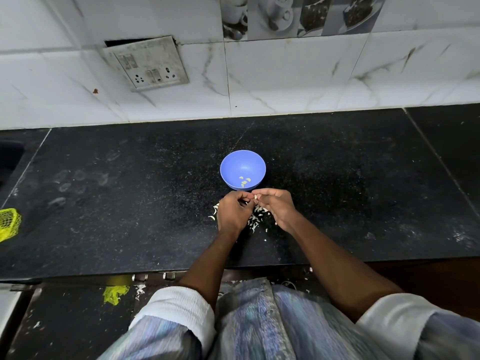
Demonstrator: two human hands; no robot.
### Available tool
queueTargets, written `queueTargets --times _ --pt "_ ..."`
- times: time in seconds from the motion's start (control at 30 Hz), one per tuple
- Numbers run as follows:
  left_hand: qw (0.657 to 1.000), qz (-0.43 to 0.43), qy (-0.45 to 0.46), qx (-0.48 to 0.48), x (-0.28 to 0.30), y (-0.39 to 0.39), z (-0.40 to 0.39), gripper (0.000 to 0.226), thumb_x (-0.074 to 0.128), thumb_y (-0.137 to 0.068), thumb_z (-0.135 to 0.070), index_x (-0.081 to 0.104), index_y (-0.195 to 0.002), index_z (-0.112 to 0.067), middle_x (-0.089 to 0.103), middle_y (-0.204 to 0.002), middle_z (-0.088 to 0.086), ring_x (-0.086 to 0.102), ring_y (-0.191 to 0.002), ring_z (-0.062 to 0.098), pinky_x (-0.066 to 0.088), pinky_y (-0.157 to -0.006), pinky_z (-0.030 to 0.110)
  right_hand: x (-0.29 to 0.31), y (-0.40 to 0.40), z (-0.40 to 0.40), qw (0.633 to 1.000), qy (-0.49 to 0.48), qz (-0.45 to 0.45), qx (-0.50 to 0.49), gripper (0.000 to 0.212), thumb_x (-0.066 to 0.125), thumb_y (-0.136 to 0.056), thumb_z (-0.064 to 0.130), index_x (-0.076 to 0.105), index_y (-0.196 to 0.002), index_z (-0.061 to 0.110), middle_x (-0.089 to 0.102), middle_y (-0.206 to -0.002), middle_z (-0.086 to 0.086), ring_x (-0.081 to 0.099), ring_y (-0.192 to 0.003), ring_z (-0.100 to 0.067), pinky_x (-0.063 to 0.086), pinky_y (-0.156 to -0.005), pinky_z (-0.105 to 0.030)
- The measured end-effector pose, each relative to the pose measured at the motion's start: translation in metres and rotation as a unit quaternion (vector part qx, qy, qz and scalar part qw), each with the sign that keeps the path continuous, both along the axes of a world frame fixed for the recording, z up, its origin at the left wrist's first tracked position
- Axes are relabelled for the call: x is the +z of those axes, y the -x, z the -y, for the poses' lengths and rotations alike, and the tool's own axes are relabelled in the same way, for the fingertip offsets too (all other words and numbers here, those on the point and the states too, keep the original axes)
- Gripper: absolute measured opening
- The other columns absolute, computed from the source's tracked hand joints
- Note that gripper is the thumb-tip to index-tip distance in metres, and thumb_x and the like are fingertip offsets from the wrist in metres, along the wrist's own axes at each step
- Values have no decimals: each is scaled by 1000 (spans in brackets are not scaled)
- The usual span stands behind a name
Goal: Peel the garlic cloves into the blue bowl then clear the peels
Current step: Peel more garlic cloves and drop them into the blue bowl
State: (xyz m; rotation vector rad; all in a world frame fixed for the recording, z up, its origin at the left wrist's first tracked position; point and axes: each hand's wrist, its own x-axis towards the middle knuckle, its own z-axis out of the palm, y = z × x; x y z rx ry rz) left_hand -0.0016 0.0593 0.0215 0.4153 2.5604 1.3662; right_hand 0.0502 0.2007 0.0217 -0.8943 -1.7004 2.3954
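Pinching one garlic clove — both hands, beside blue bowl

1. Single view: a wide-angle camera worn on the person's head, looking forward and steeply down over the chest and both forearms.
2. The counter fills the middle band; the tiled wall rises behind it, and the floor shows below its near edge.
3. Wide-angle bending curves the counter's edges.
4. The left hand and right hand sit near frame centre, close to the lens.
5. No second view shares the scene.
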Motion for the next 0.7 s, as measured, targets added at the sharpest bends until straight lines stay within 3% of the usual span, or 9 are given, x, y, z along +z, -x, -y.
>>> queueTargets --times 0.1,0.33,0.7 --pt "1000 -17 16 -1 1 -1 -1 11 86 -82 -27 81 -91 -29 76 -83 -18 69 -71 -2 61 -72 31 1 0 0 1000 7 6 2 18 63 -93 -9 74 -106 -2 78 -99 -16 75 -92 -18 59 -83 -23" --pt "998 -27 49 5 -1 -1 0 3 83 -84 -28 81 -83 -29 75 -79 -20 68 -69 1 60 -68 34 3 -2 -3 999 1 30 14 22 62 -90 -10 75 -107 -6 77 -101 -19 75 -93 -22 60 -90 -30" --pt "997 -30 66 -10 -3 0 1 5 84 -85 -33 79 -84 -31 73 -87 -20 66 -70 1 59 -68 32 7 -5 -3 999 -21 37 12 23 64 -85 -11 77 -103 -4 78 -97 -19 75 -95 -22 56 -97 -28"
